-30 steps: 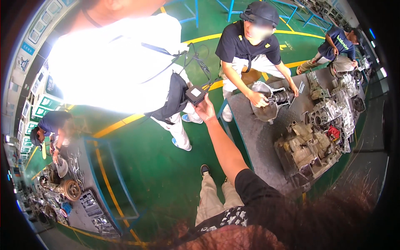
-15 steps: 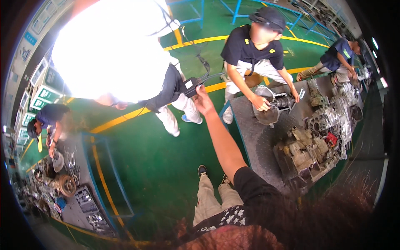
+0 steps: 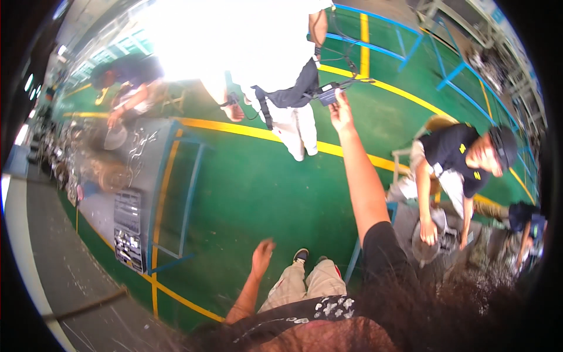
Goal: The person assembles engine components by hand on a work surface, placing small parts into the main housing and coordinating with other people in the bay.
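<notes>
My right hand (image 3: 341, 111) is stretched out ahead, its fingers closed round the end of a small dark box (image 3: 327, 95) with black cables (image 3: 352, 64) running from it. The box is at the waist of a person in a white top (image 3: 264, 47), whose upper body is washed out by glare. My left hand (image 3: 263, 255) hangs low in front of my body, left of my shoes. It is smeared by motion; nothing shows in it, and how its fingers are set is unclear.
At left a workbench (image 3: 159, 152) bears metal parts and a dark tool case (image 3: 129, 229); a blurred person (image 3: 132, 88) works there. At right a seated person in a black shirt (image 3: 448, 152) handles a round metal housing (image 3: 425, 242). Blue metal frames (image 3: 375, 47) stand at the back.
My view has swung to the right side of the scene's left bench, shifting everything. My left hand has come into view. My right hand still holds the box.
</notes>
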Motion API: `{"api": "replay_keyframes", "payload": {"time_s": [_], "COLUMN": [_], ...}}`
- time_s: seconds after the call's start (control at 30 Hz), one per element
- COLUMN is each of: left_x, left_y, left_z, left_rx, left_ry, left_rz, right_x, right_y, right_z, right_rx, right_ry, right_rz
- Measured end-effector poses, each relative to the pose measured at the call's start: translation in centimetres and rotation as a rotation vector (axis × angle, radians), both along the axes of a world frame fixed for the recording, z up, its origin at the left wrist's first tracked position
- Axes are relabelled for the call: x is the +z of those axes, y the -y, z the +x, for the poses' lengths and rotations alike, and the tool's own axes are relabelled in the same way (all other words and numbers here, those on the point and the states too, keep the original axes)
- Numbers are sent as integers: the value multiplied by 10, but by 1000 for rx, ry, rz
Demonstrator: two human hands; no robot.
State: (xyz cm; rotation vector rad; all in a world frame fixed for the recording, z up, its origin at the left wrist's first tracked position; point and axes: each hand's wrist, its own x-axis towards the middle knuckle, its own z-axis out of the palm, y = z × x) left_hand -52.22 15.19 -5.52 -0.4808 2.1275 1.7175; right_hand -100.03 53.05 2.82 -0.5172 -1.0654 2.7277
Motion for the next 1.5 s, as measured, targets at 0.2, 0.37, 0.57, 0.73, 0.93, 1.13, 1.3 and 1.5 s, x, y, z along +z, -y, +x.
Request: {"api": "replay_keyframes", "payload": {"time_s": [0.2, 0.37, 0.57, 0.73, 0.93, 1.13, 1.3, 1.5], "left_x": [152, 120, 115, 169, 168, 170, 166, 132], "left_y": [-109, -78, 69, 158, 287, 405, 474, 558], "left_z": [-475, -755, -925, -1044, -1204, -1342, -1444, -1595], "left_rx": [-50, 61, 118, 58, 294, 530, 638, 724], "left_ry": [-883, -929, -837, -828, -775, -611, -479, -460], "left_rz": [-577, -1087, -1152, -1048, -856, -847, -951, -1021], "right_x": [13, -11, -3, 26, 23, 57, 61, -11], "right_y": [48, 118, 261, 349, 518, 650, 733, 882], "right_z": [-160, -304, -452, -613, -813, -982, -1111, -1286], "right_rx": [170, 392, 389, 428, 716, 958, 1107, 1207], "right_ry": [-15, -61, -194, -203, -259, -253, -324, -261], "right_rz": [-21, 57, -27, 101, 262, 546, 821, 1234]}}
